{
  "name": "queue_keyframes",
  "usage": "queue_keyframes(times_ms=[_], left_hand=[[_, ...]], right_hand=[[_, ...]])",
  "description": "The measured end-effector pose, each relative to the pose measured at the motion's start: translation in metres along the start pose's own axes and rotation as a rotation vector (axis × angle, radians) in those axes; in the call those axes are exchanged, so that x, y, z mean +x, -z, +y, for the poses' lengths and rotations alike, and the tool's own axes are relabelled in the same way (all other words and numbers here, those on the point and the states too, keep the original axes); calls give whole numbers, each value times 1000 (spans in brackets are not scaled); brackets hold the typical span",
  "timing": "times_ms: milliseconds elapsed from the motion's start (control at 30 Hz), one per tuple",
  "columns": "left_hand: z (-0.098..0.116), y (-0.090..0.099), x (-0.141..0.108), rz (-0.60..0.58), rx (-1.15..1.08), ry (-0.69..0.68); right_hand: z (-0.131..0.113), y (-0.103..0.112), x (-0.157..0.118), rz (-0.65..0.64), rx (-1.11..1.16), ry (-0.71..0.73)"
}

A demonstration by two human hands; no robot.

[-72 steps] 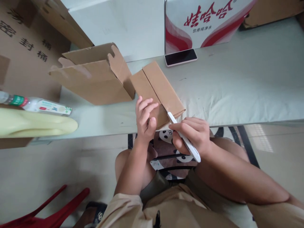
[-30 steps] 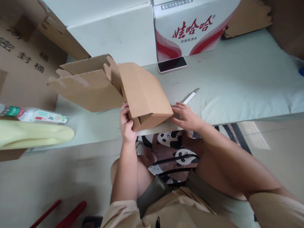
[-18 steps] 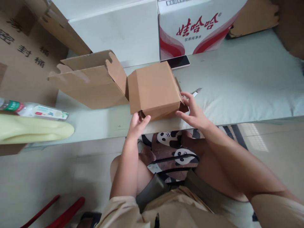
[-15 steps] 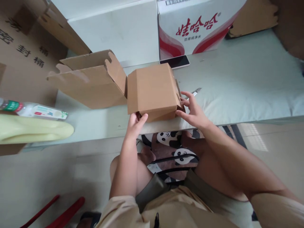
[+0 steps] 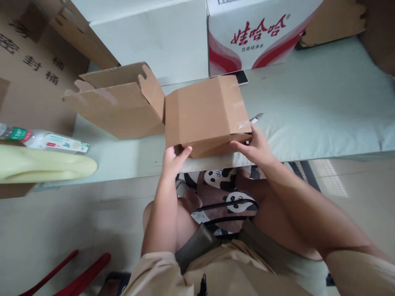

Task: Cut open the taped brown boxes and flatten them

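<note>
A brown cardboard box (image 5: pixel 202 113) lies in front of me near the table's front edge, its left and right end flaps sticking out. My left hand (image 5: pixel 173 160) grips its near left corner, thumb on the front side and fingers hidden under the left flap. At the right end, my right hand (image 5: pixel 256 146) holds the flap, the thumb at the near corner and the fingers mostly out of sight behind it. Clear tape shows on that flap. Just beyond my right hand lies a utility knife (image 5: pixel 256 118), partly covered.
An open cardboard box (image 5: pixel 120 109) stands left, touching the held one. Behind are a white box (image 5: pixel 151 45), a red-and-white water carton (image 5: pixel 249 41) and a partly covered phone (image 5: pixel 242 77). A plastic bottle (image 5: pixel 55 140) and pale yellow object (image 5: pixel 46 164) lie far left.
The box's right flap has swung up and outward, with my right hand now holding it. It covers more of the phone. My left hand stays at the left corner.
</note>
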State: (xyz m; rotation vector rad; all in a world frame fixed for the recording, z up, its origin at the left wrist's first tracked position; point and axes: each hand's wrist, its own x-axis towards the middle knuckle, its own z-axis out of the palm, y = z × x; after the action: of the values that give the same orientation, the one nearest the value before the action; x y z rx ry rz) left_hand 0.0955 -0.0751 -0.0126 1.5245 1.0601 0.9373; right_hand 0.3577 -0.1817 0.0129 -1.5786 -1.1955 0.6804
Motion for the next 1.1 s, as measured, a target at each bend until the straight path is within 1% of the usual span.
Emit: queue_keyframes(times_ms=[133, 233, 333, 433, 533, 633, 733, 833, 900, 967, 1033, 1100], left_hand=[[5, -7, -1, 12, -85, -20], [4, -10, -1, -6, -168, -5], [1, -9, 0, -3, -229, -18], [-2, -6, 3, 75, -250, -50], [-2, -4, 5, 184, -225, -92], [-1, -5, 5, 237, -192, -119], [2, -4, 2, 229, -129, -140], [4, 0, -4, 157, -76, -174], [3, 3, -7, 99, -112, -192], [2, 6, -7, 73, -170, -175], [-1, 10, -5, 119, -152, -138], [-4, 13, -1, 203, -60, -116]], right_hand=[[-7, -1, -3, -16, 9, -69], [-9, -1, -4, -4, 49, -65], [-11, 0, -3, 4, 82, -73], [-12, 2, -3, 34, 87, -113], [-12, 4, -3, 22, 79, -132], [-7, 7, -4, 28, 63, -122], [2, 8, -3, 104, 105, -103], [8, 7, -1, 202, 142, -149], [8, 5, 2, 275, 169, -196], [7, 4, 4, 350, 194, -196], [6, 6, 5, 403, 189, -133], [7, 10, 4, 414, 171, -47]])
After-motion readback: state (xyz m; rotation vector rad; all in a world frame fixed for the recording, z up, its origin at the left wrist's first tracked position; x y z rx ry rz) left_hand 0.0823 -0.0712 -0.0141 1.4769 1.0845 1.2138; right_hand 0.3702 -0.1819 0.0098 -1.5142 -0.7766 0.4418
